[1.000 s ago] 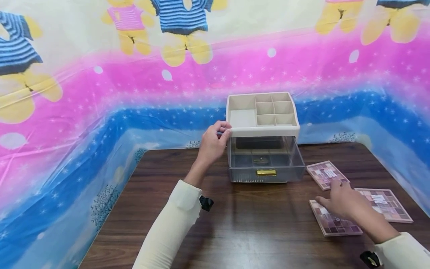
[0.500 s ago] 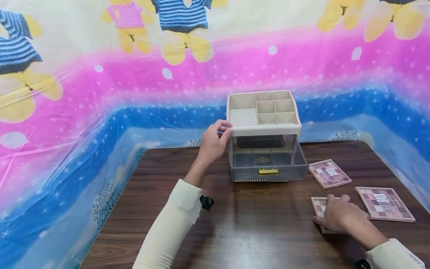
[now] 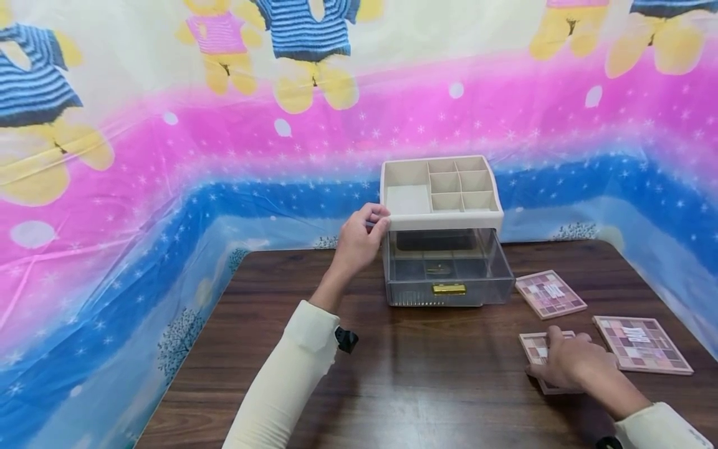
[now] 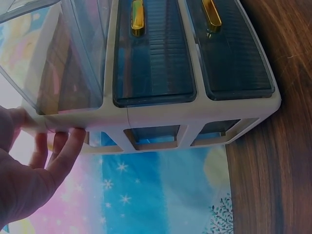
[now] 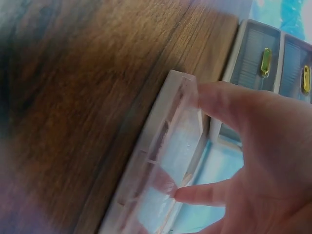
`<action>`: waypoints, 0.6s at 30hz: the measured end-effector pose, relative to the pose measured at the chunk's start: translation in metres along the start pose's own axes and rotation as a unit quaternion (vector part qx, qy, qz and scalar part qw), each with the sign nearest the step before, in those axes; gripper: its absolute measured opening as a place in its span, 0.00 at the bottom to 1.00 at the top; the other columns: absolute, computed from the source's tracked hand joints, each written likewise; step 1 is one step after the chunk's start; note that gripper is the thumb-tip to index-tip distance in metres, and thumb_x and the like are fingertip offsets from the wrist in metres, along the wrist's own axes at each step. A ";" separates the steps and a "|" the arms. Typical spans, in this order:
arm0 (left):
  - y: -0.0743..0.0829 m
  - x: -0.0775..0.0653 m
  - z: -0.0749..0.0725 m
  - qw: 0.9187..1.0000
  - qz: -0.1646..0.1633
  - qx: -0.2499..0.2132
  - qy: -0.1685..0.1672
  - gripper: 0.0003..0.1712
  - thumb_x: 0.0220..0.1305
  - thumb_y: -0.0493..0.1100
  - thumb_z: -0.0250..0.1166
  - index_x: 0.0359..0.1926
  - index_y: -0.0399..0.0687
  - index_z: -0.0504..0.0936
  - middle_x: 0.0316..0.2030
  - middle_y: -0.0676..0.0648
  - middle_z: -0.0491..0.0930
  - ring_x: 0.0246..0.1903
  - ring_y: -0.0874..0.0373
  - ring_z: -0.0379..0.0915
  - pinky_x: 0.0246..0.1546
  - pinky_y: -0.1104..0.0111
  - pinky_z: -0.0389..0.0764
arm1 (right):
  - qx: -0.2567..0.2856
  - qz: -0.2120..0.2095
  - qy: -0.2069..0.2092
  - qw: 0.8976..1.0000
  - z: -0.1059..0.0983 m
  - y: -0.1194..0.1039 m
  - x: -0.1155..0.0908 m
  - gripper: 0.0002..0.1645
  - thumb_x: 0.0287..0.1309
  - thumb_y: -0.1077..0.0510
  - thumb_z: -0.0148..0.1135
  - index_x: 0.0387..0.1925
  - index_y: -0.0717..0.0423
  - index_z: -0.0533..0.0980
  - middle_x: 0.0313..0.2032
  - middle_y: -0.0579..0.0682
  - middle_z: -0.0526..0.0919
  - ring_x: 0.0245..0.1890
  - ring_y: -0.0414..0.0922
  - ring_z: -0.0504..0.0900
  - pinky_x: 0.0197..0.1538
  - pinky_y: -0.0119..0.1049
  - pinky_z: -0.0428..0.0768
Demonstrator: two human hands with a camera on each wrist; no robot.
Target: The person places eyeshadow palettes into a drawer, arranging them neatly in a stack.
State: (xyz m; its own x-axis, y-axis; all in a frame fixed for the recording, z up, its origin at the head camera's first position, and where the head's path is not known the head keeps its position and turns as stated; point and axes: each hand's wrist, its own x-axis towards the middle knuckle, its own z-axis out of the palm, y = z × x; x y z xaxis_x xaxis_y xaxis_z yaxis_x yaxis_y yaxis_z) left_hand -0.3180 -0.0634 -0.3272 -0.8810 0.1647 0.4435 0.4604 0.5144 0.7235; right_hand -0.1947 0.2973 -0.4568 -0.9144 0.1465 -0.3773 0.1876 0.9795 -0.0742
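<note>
In the head view, my left hand (image 3: 359, 240) grips the front left corner of a cream makeup organizer (image 3: 445, 221). The left wrist view shows its thumb and fingers round the frame (image 4: 117, 117). A smoky clear drawer (image 3: 449, 291) with a gold handle stands pulled out under the divided top. At the right, my right hand (image 3: 572, 362) holds a pink eyeshadow palette (image 3: 535, 349) on the table and hides much of it. In the right wrist view, the thumb is at one edge of that palette (image 5: 161, 156) and a fingertip touches its lid.
Two more palettes lie on the wooden table (image 3: 426, 374): a smaller one (image 3: 551, 294) beside the organizer and a larger one (image 3: 642, 345) right of my hand. Lower drawers (image 4: 153, 53) of the organizer are closed. A printed cloth (image 3: 314, 149) hangs behind the table.
My right hand has moved down and toward me from above the palettes and taken hold of the nearest one. The left hand has stayed on the organizer.
</note>
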 end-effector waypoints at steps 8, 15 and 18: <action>-0.001 0.000 -0.001 1.000 0.002 0.004 -0.005 0.10 0.76 0.46 0.59 0.51 0.49 0.80 0.47 0.43 0.82 0.49 0.48 0.81 0.49 0.56 0.84 | 0.068 -0.058 0.118 0.989 -0.026 0.012 -0.008 0.57 0.48 0.27 0.68 0.64 0.63 0.63 0.41 0.81 0.71 0.33 0.70 0.77 0.27 0.58 0.73; -0.001 0.000 -0.001 1.000 0.003 0.003 -0.004 0.10 0.76 0.46 0.59 0.52 0.49 0.80 0.47 0.44 0.82 0.49 0.48 0.81 0.49 0.56 0.84 | 0.100 -0.114 0.203 0.967 -0.076 0.007 -0.021 0.54 0.54 0.30 0.66 0.72 0.55 0.60 0.44 0.75 0.75 0.34 0.65 0.75 0.29 0.51 0.67; -0.002 -0.001 -0.001 1.000 0.002 0.004 -0.004 0.10 0.76 0.46 0.59 0.51 0.49 0.80 0.47 0.44 0.81 0.48 0.49 0.81 0.49 0.56 0.83 | 0.111 -0.146 0.240 0.953 -0.102 0.002 -0.027 0.52 0.55 0.33 0.68 0.73 0.51 0.62 0.42 0.68 0.78 0.32 0.58 0.75 0.28 0.46 0.65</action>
State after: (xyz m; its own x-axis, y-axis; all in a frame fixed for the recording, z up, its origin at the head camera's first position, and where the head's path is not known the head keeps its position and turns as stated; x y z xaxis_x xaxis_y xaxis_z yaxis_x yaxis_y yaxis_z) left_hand -0.3184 -0.0659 -0.3283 -0.8797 0.1745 0.4424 0.4638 0.5205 0.7169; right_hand -0.2062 0.3099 -0.3525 -0.9880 -0.0284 0.1516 -0.0769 0.9427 -0.3247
